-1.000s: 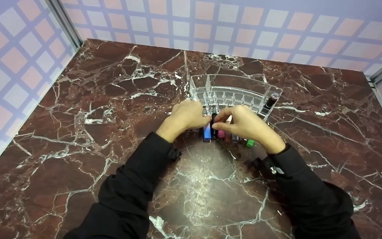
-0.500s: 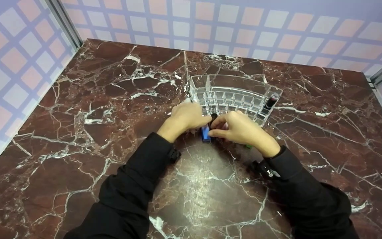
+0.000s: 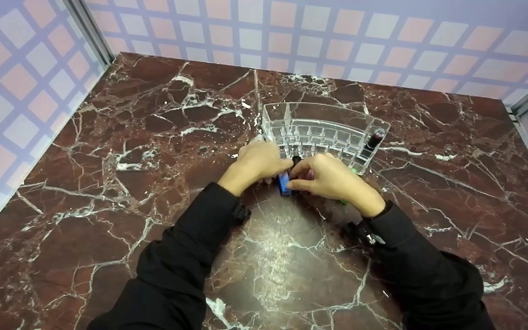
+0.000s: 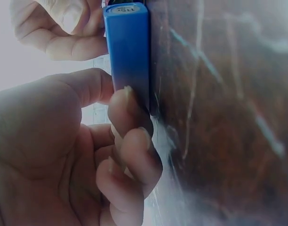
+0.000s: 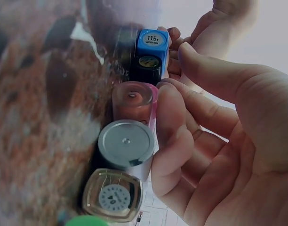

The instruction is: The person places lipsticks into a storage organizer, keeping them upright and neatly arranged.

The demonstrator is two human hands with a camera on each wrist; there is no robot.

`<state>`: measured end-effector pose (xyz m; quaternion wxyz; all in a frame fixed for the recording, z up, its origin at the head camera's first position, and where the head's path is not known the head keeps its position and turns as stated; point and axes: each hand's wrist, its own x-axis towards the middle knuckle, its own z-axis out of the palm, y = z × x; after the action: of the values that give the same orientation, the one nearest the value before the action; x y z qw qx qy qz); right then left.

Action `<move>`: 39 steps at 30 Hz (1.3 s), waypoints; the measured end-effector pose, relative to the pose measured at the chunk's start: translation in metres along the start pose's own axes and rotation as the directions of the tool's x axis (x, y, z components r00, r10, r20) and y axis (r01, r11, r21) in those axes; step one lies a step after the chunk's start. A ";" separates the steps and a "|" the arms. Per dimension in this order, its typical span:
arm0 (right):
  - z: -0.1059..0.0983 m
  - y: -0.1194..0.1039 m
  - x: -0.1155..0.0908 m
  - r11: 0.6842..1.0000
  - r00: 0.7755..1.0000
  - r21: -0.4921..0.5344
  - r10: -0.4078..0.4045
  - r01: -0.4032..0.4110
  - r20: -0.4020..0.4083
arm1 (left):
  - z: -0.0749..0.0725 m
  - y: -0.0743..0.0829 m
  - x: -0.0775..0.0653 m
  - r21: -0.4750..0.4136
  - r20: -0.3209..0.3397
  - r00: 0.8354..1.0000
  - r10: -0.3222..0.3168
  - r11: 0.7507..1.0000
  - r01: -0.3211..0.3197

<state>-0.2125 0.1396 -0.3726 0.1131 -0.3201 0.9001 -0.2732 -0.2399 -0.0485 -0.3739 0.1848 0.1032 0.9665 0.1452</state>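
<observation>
My left hand (image 3: 259, 160) pinches the near part of a blue lipstick (image 4: 129, 52) between thumb and fingers. The tube lies low over the marbled table, and its end label reads 115 in the right wrist view. A black lipstick tube (image 5: 146, 69) lies right beside it. Over these two, my right hand (image 3: 330, 176) has its thumb and index finger bent, tips close to the blue and black tubes; I cannot tell whether they grip the black one. Its other fingers curl along a pink tube (image 5: 134, 101) and a silver-ended tube (image 5: 126, 142).
A clear curved organizer (image 3: 319, 112) with many slots stands just behind the hands. One dark lipstick (image 3: 374, 139) stands in its right end. A square gold-rimmed tube (image 5: 113, 195) and a green-ended tube (image 5: 87, 221) continue the row.
My right hand has moved slightly left and down, covering more of the row. The near end of the blue lipstick has shifted a little left. My left hand has barely moved.
</observation>
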 end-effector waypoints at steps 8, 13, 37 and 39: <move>0.000 0.001 0.000 1.000 1.000 -0.006 0.006 -0.006 -0.004 | -0.001 0.001 -0.002 -0.016 0.014 1.000 0.020 1.000 -0.020; 0.000 0.001 0.000 1.000 1.000 -0.004 0.014 -0.014 -0.008 | -0.004 0.001 -0.003 -0.016 0.010 1.000 0.022 1.000 -0.022; -0.001 -0.001 0.003 0.997 0.999 0.065 0.040 -0.037 -0.033 | -0.022 0.003 -0.012 -0.068 -0.087 0.996 0.011 0.998 -0.017; -0.002 -0.002 0.003 0.995 0.998 0.083 0.049 -0.046 -0.039 | -0.024 0.003 -0.013 -0.081 -0.104 0.994 0.019 0.996 -0.028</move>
<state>-0.2145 0.1371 -0.3702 0.1142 -0.2880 0.8975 -0.3138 -0.2365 -0.0546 -0.3469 0.1370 0.0991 0.9666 0.1924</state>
